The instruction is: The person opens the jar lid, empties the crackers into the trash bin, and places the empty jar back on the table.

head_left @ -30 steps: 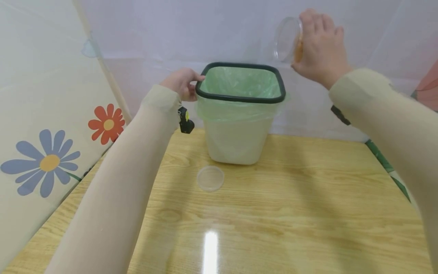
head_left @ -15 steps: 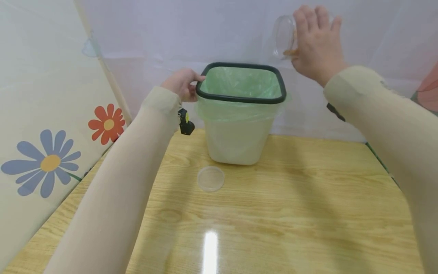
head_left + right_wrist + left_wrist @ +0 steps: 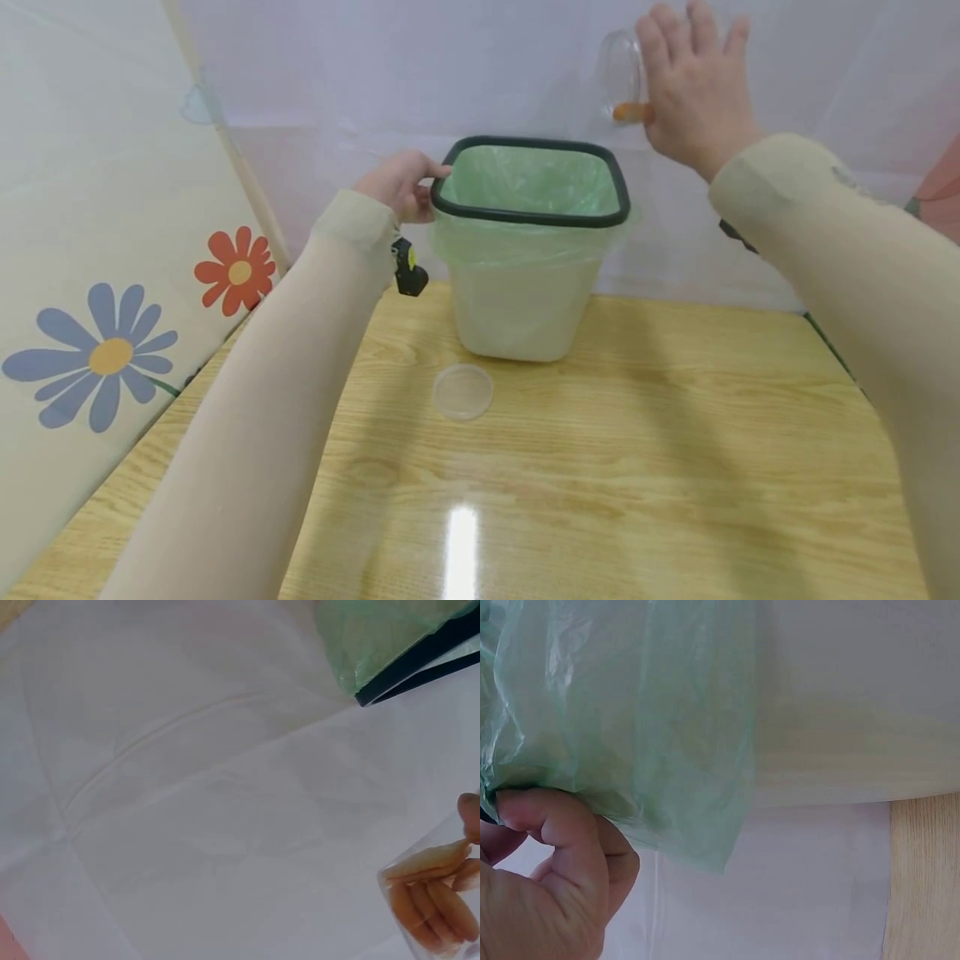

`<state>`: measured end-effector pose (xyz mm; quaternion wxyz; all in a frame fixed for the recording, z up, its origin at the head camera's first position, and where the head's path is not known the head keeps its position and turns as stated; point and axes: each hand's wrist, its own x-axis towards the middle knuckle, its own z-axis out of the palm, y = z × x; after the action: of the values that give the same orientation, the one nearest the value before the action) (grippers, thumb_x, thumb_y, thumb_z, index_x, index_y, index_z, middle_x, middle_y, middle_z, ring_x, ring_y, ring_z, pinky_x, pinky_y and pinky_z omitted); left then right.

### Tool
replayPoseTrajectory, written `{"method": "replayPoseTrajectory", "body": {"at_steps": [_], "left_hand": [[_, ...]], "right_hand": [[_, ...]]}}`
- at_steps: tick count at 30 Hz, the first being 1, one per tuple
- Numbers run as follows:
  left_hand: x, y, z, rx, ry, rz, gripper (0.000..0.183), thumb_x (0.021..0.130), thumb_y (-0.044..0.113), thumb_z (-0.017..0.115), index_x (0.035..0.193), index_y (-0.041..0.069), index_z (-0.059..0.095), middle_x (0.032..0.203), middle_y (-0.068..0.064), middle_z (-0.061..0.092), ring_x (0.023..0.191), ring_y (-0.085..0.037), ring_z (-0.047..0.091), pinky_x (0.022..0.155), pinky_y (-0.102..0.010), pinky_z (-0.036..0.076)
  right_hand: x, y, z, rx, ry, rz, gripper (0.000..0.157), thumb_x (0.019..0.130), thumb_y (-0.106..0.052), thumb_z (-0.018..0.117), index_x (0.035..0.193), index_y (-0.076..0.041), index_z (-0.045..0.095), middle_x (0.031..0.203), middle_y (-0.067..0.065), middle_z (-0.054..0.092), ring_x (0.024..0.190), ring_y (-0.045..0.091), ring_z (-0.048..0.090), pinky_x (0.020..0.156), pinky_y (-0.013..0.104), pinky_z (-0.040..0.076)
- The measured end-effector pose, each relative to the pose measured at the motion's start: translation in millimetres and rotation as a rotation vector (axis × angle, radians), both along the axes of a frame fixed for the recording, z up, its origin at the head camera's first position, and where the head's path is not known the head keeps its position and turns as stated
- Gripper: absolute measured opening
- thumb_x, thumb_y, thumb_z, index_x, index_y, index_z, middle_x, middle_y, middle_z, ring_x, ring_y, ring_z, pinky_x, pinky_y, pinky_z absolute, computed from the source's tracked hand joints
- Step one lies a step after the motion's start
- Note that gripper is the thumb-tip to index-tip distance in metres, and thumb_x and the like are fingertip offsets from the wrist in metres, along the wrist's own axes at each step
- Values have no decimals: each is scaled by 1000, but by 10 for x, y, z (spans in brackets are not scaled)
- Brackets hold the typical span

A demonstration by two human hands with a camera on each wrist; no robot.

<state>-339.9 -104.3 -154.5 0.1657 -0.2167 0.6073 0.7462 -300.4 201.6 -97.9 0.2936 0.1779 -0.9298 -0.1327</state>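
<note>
My left hand (image 3: 401,183) pinches the left side of the dark rim of a whitish trash bin (image 3: 517,308). A green bag (image 3: 525,179) lines the bin; in the left wrist view its overhang (image 3: 690,750) hangs close by the curled fingers (image 3: 562,825). Above and right of the bin, my right hand (image 3: 697,92) grips a clear plastic tub (image 3: 621,67) turned on its side, its round end toward the left. An orange piece (image 3: 632,112) shows low at the tub, its kind unclear. The right wrist view catches only part of the tub, at its right edge.
A clear round lid (image 3: 462,392) lies on the wooden table (image 3: 637,467) in front of the bin. Behind the bin hangs a pale cloth (image 3: 375,75). A flowered sheet (image 3: 75,208) stands along the left side.
The right hand has moved slightly left and up, with its tub tipped further. The orange piece now shows low, left of the hand. The left hand stays at the bin's rim.
</note>
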Motion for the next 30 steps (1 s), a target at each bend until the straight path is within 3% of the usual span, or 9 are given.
{"method": "replayPoseTrajectory", "body": {"at_steps": [20, 25, 30], "left_hand": [[-1, -14, -11, 10, 6, -9, 48, 104, 13, 54, 149, 23, 40, 133, -2, 50, 101, -9, 58, 96, -19, 51], [4, -25, -15, 2, 13, -4, 46, 104, 13, 54, 147, 23, 43, 133, -2, 51, 87, -11, 59, 90, -19, 54], [2, -26, -19, -4, 20, 2, 43, 103, 13, 55, 144, 21, 47, 131, -2, 53, 77, -14, 59, 76, -21, 57]], "right_hand": [[9, -51, 88, 171, 55, -14, 79, 98, -9, 55, 158, 2, 5, 165, 26, 6, 151, 48, 1, 113, 77, 7], [5, -52, 100, 200, 82, 17, 77, 98, -8, 55, 157, 3, 7, 164, 27, 9, 151, 49, 4, 113, 77, 9], [4, -51, 114, 204, 97, 12, 76, 100, -10, 54, 157, 3, 6, 163, 28, 11, 150, 49, 6, 114, 76, 9]]}}
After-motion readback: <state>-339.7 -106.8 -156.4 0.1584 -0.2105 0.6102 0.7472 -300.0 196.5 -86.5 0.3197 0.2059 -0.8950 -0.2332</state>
